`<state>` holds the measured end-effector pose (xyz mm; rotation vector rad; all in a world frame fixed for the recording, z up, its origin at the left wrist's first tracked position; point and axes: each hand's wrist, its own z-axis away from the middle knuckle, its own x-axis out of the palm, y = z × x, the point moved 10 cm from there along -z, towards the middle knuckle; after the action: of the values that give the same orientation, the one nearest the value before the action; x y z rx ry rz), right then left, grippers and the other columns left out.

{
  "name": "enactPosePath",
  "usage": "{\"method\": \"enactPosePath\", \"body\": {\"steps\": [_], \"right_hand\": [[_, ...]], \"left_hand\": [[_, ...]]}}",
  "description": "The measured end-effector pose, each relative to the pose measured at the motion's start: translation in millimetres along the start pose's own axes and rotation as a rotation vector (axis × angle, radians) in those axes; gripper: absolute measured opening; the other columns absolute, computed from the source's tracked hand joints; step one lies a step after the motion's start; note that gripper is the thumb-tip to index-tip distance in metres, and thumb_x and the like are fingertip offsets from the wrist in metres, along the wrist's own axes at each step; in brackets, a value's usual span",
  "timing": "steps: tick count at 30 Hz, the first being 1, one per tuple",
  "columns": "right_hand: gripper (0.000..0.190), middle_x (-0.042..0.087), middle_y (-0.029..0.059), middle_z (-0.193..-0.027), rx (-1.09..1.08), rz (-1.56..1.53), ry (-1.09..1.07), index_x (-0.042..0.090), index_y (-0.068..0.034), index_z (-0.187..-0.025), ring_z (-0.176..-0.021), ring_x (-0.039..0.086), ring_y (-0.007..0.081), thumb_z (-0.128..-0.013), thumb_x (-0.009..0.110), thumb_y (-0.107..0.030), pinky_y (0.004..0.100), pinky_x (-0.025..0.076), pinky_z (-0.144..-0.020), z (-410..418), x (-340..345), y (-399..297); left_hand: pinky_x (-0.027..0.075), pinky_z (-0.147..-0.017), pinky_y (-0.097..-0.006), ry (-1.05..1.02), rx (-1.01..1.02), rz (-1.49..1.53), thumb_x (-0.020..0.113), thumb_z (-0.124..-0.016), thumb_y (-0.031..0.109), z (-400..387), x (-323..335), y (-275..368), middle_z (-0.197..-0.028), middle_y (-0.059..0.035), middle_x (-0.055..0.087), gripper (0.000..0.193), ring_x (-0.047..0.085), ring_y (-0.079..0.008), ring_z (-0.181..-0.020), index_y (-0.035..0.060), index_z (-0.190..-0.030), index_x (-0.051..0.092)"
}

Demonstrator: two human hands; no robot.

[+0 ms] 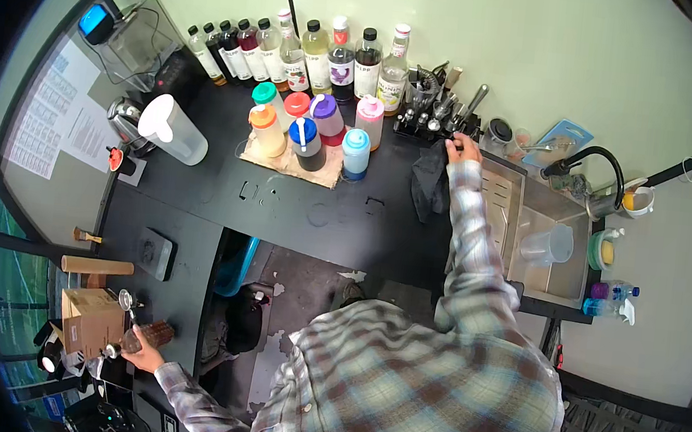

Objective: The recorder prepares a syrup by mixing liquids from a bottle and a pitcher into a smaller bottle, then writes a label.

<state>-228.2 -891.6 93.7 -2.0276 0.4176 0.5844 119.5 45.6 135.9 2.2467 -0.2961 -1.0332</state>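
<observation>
At the lower left, my left hand (144, 353) is closed around a brown, see-through patterned vessel (154, 336) lying at a slant over the side counter. A small round metal strainer (126, 300) is just beyond those fingers. My right hand (465, 149) reaches to the back of the counter, beside the sink. Its bent fingers grip the upper end of a crumpled black cloth (430, 186), which spreads toward me over the black counter (272, 202). Directly behind this hand stands a black rack of bar tools (433, 121).
Several syrup bottles (320, 63) line the wall. Colour-capped squeeze bottles (310, 153) stand on a brown cloth (318, 176). The steel sink (549, 282) holds a clear jug (548, 245) under a black tap (602, 152). A cardboard box (89, 319) and a scale (155, 254) sit left.
</observation>
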Motion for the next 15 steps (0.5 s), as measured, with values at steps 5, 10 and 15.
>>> {"method": "enactPosePath", "body": {"steps": [5, 10, 15], "right_hand": [[0.040, 0.068, 0.0091, -0.094, 0.051, 0.114, 0.111, 0.068, -0.009, -0.112, -0.071, 0.066, 0.0216, -0.078, 0.078, -0.027, 0.0349, 0.053, -0.072, -35.5, 57.7, 43.1], [0.035, 0.068, 0.0121, -0.089, -0.037, 0.081, 0.106, 0.072, -0.011, -0.104, -0.079, 0.066, 0.0296, -0.076, 0.077, -0.032, 0.0410, 0.052, -0.077, -29.7, 97.7, 12.7], [0.019, 0.070, 0.0149, -0.096, -0.363, 0.815, -0.330, 0.073, -0.007, -0.091, -0.087, 0.067, 0.0295, -0.087, 0.057, -0.016, 0.0416, 0.053, -0.080, -47.1, 158.1, 18.9]], "left_hand": [[0.048, -0.091, -0.0432, 0.003, -0.030, -0.064, 0.078, -0.072, 0.058, -1.9, 20.2, -9.1, -0.115, -0.0213, 0.063, 0.081, 0.063, -0.0335, -0.103, -0.0017, -0.122, 0.053], [0.050, -0.091, -0.0405, 0.054, 0.001, -0.030, 0.083, -0.075, 0.041, -11.1, -4.4, -26.5, -0.112, -0.0173, 0.064, 0.066, 0.063, -0.0290, -0.099, -0.0023, -0.116, 0.055], [0.051, -0.088, -0.0398, -0.013, -0.065, -0.112, 0.085, -0.072, 0.039, -0.1, -20.6, 24.0, -0.108, -0.0187, 0.067, 0.070, 0.065, -0.0280, -0.098, -0.0062, -0.117, 0.055]]}}
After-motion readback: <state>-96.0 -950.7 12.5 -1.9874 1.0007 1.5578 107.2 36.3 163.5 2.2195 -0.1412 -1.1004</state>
